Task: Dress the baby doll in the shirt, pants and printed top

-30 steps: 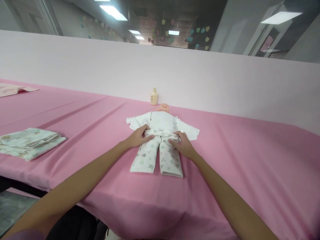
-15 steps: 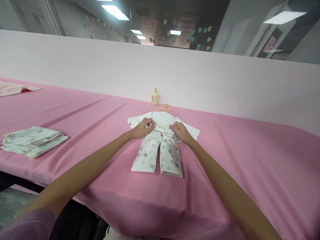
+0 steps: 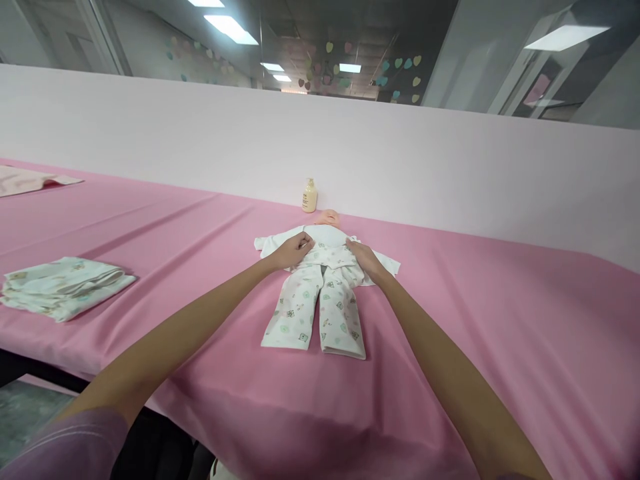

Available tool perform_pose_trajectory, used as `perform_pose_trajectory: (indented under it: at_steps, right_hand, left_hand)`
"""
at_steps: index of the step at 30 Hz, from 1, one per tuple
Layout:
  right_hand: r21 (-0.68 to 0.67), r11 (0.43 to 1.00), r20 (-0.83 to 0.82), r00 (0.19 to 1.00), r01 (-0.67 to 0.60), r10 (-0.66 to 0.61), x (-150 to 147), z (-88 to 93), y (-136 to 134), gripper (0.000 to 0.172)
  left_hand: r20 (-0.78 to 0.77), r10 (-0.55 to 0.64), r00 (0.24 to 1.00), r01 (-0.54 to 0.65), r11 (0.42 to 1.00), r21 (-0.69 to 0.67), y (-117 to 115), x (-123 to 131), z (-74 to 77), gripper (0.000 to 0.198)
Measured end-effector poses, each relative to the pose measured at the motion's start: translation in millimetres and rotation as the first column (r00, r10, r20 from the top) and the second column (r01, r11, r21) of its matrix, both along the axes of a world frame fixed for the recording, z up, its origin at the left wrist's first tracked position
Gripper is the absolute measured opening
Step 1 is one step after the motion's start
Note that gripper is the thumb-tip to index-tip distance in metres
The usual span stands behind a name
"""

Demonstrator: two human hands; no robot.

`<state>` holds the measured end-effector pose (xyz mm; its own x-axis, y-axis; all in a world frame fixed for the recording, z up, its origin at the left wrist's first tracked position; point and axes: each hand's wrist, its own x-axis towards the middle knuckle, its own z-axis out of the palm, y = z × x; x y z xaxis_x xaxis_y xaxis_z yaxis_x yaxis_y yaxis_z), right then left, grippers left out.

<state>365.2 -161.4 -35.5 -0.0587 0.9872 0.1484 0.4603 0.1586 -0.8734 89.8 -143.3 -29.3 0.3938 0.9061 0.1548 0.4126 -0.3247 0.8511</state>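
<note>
A baby doll [image 3: 329, 218] lies on its back, head toward the wall, in a white long-sleeved top [image 3: 325, 235]. Printed white baby pants [image 3: 297, 303] cover its lower body, legs toward me. My left hand [image 3: 295, 251] is closed on the waistband at the left side of the doll's belly. At the right side, my right hand [image 3: 366, 259] grips the same waistband between thumb and fingers. Between the hands, the waistband is drawn up over the lower part of the top. The doll's legs are hidden inside the pants.
A pale yellow pump bottle [image 3: 309, 196] stands behind the doll's head by the white wall [image 3: 200, 137]. Folded printed cloth [image 3: 67, 287] lies at left on the pink table cover [image 3: 200, 233]. A light pink cloth [image 3: 30, 180] is at the far left.
Both hands have moved slightly up toward the doll's chest, drawing the waistband higher. The bunched waist of the pants is now spread flatter over the belly.
</note>
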Motion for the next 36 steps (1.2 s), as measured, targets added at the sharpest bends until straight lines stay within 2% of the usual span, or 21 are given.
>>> perform_pose_trajectory:
  at_steps: [4, 7, 10, 14, 18, 22, 28, 31, 36]
  right_hand:
    - [-0.017, 0.999, -0.236, 0.971, -0.041, 0.036, -1, -0.1, 6, 0.04]
    - [-0.031, 0.996, -0.353, 0.934, -0.078, 0.062, -4, 3.7, 10, 0.042]
    - [-0.038, 0.992, -0.431, 0.898, -0.119, 0.091, -5, 6.8, 15, 0.047]
    - [-0.034, 0.991, -0.451, 0.887, -0.127, 0.098, -2, 5.2, 19, 0.043]
    - [-0.052, 0.996, -0.353, 0.934, -0.073, 0.05, 1, -2.8, 21, 0.038]
    - [-0.026, 0.999, -0.23, 0.973, -0.026, 0.019, 1, -10.5, 15, 0.04]
    - [-0.01, 0.999, -0.03, 0.998, -0.05, 0.049, 1, -10.2, -16, 0.04]
    - [-0.009, 0.995, 0.113, 0.989, -0.098, 0.098, 2, -7.2, -37, 0.046]
    - [-0.009, 0.966, 0.306, 0.919, -0.257, 0.248, -5, 0.3, -67, 0.05]
  left_hand:
    - [0.056, -0.014, 0.998, 0.011, 0.998, 0.055, 2, 5, 5.8, 0.033]
    - [0.102, 0.014, 0.995, -0.022, 0.997, 0.074, 7, 8, 7.6, 0.03]
    - [0.127, 0.056, 0.99, -0.064, 0.997, 0.052, 14, 9, 4.4, 0.029]
    - [0.12, 0.053, 0.991, -0.057, 0.998, 0.025, 16, 6, -2.5, 0.03]
    - [0.057, 0.051, 0.997, -0.053, 0.998, 0.031, 16, 2, -5.9, 0.032]
    - [-0.015, 0.096, 0.995, -0.094, 0.993, 0.077, 12, -3, -7.6, 0.036]
    - [-0.122, 0.064, 0.99, -0.05, 0.992, 0.116, -5, -16, -14.1, 0.056]
    - [-0.162, 0.003, 0.987, 0.021, 0.989, 0.146, -21, -24, -15.6, 0.056]
    - [-0.214, -0.16, 0.964, 0.188, 0.975, 0.116, -53, -38, -12.7, 0.063]
